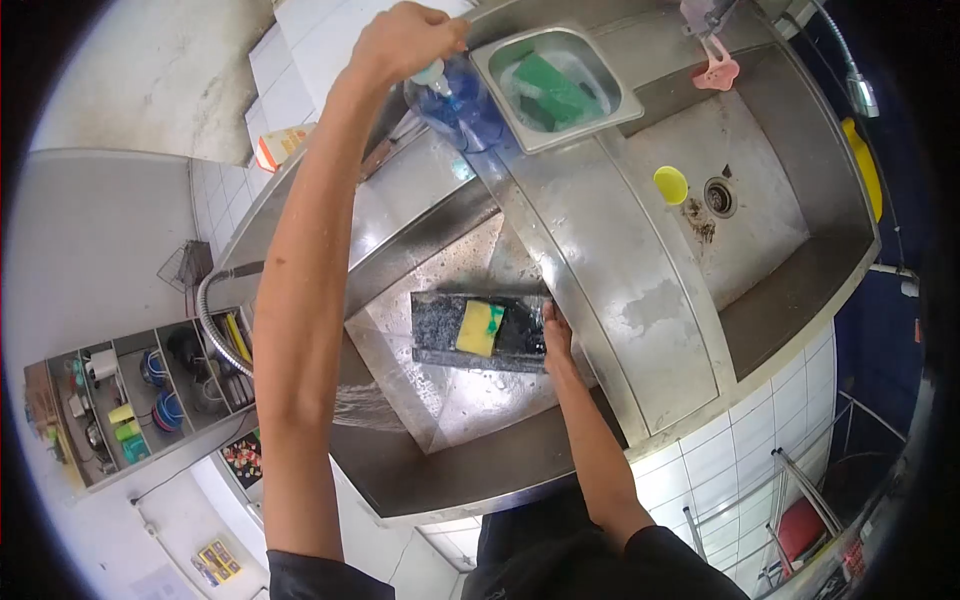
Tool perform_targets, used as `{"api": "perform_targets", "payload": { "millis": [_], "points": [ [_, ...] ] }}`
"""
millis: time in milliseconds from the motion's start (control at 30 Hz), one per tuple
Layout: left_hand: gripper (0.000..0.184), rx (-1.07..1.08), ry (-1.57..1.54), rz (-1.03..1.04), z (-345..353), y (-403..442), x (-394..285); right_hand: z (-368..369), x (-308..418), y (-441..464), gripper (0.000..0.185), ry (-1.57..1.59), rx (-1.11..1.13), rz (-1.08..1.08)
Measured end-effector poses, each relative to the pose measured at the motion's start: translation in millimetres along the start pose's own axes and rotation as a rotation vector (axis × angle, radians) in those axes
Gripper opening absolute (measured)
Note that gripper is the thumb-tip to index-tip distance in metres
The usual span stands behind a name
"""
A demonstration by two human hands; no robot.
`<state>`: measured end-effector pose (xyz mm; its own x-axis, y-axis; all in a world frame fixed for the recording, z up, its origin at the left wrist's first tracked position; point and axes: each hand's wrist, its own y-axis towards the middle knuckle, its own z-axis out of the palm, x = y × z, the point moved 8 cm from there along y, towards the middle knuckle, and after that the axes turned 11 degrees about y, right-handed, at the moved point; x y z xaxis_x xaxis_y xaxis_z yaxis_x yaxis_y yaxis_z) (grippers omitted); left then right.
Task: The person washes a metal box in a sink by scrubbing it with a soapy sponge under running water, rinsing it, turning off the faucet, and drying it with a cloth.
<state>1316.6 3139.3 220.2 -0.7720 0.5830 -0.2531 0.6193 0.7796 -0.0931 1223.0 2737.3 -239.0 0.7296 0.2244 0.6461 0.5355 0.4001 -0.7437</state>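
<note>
My right hand (556,336) grips the right end of a black rectangular tray (432,325) in the left sink basin. The tray looks wet and sudsy, and a yellow sponge (481,328) with green patches lies in it. At the back, my left hand (408,42) is raised with its fingers curled, right by the white top of a blue see-through bottle (465,110). What those fingers hold, if anything, is hidden. Beside the bottle stands a metal container (622,105) of soapy water with a green scouring pad (553,92) in it.
In the right basin (765,170) are a yellow cup (671,185) and a drain (720,197). A metal divider (640,290) separates the basins. A pink ladle-like item (716,68) hangs at the back, near a spray hose (861,92). Compartmented shelves (140,395) stand left.
</note>
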Motion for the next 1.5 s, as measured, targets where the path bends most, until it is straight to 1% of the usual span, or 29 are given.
{"api": "perform_targets", "payload": {
  "millis": [67,133,200,233,267,333,400,467,533,567,600,633,667,700,733,800,867,900,1000,1067,1133,1167,1200,1267,1333,1367,1400,1467,1500],
  "points": [
    [0.041,-0.043,0.018,0.028,11.6,1.0,8.9,0.1,-2.4,3.4,0.055,-0.002,-0.005,0.063],
    [0.045,-0.173,0.169,-0.035,8.4,8.6,15.5,24.7,60.7,-33.9,0.055,-0.033,0.063,0.013],
    [0.044,-0.134,0.192,0.037,0.9,20.7,12.3,34.0,76.4,-45.6,0.055,-0.054,0.025,-0.015],
    [0.043,-0.030,0.138,0.052,1.6,25.8,10.4,34.6,84.9,-44.3,0.055,-0.077,-0.027,-0.033],
    [0.042,0.088,0.083,0.066,9.8,29.2,9.6,31.3,73.1,-44.1,0.057,-0.026,-0.084,0.137],
    [0.039,0.123,0.048,0.078,16.7,28.5,6.1,34.5,61.9,-10.1,0.058,-0.053,-0.066,0.086],
    [0.043,-0.045,0.168,0.012,15.8,25.5,14.4,43.1,46.0,13.8,0.059,-0.123,-0.014,0.004],
    [0.043,-0.068,0.202,0.023,14.3,24.2,18.3,51.3,43.4,12.0,0.060,-0.154,0.030,-0.050],
    [0.039,0.029,0.175,0.040,14.4,28.0,12.5,54.9,57.8,-4.4,0.064,-0.089,-0.074,0.094],
    [0.041,0.110,0.079,0.058,17.1,32.6,12.6,59.3,71.5,-7.7,0.066,-0.060,-0.055,-0.022],
    [0.041,0.120,0.070,0.061,20.5,39.7,20.0,55.4,53.9,0.2,0.067,0.009,-0.112,0.025],
    [0.042,0.089,0.033,0.092,24.4,46.6,26.6,48.0,3.8,37.0,0.068,0.059,-0.064,0.073],
    [0.042,0.062,-0.003,0.118,30.9,47.6,29.9,46.0,-3.3,36.5,0.068,0.076,-0.039,0.113],
    [0.044,-0.019,0.101,0.009,27.0,38.3,29.2,44.2,-9.4,34.8,0.068,0.091,-0.015,0.154],
    [0.044,-0.017,0.100,0.004,26.5,29.5,21.9,54.9,33.2,7.2,0.067,0.075,0.000,0.165],
    [0.041,-0.096,0.123,-0.053,8.3,19.2,11.8,53.5,35.0,15.1,0.066,0.004,0.005,0.048],
    [0.045,-0.012,0.190,0.028,10.6,33.7,16.9,51.4,38.7,18.4,0.065,-0.055,-0.054,0.005],
    [0.045,0.022,0.097,0.063,10.9,34.8,11.4,57.8,49.5,10.9,0.065,0.018,-0.065,-0.045],
    [0.050,0.010,-0.030,0.082,35.5,41.1,23.9,54.1,52.9,2.5,0.063,-0.059,-0.108,0.075],
    [0.042,-0.126,0.167,-0.060,10.7,22.4,13.6,59.7,58.0,-7.3,0.062,0.004,-0.069,0.050],
    [0.045,-0.117,0.245,-0.067,-4.0,17.3,6.7,62.8,57.7,-0.9,0.062,0.033,-0.039,0.040],
    [0.044,-0.022,0.202,-0.037,6.7,29.7,14.8,48.2,27.3,40.3,0.062,-0.162,-0.090,-0.193],
    [0.044,0.082,0.156,-0.005,17.7,38.7,19.0,61.0,48.5,18.6,0.064,-0.019,0.003,-0.075],
    [0.051,0.079,0.022,0.062,26.6,38.5,17.5,56.4,21.7,32.3,0.064,-0.037,-0.105,-0.093],
    [0.053,-0.047,0.040,-0.015,23.8,38.0,26.8,52.9,33.6,18.9,0.065,-0.024,-0.086,0.008],
    [0.042,-0.027,0.099,-0.022,21.0,33.9,21.1,56.5,36.4,9.7,0.065,-0.008,-0.050,0.096],
    [0.042,-0.036,0.104,-0.033,14.2,27.4,15.5,60.2,39.3,5.1,0.065,-0.012,-0.035,0.095],
    [0.052,-0.325,-0.021,-0.249,-18.8,5.7,19.4,61.5,49.1,4.3,0.062,-0.042,0.012,0.070],
    [0.061,-0.558,-0.258,-0.323,-32.4,-14.2,29.8,54.5,37.6,20.5,0.059,-0.168,0.025,-0.013]
  ]
}}
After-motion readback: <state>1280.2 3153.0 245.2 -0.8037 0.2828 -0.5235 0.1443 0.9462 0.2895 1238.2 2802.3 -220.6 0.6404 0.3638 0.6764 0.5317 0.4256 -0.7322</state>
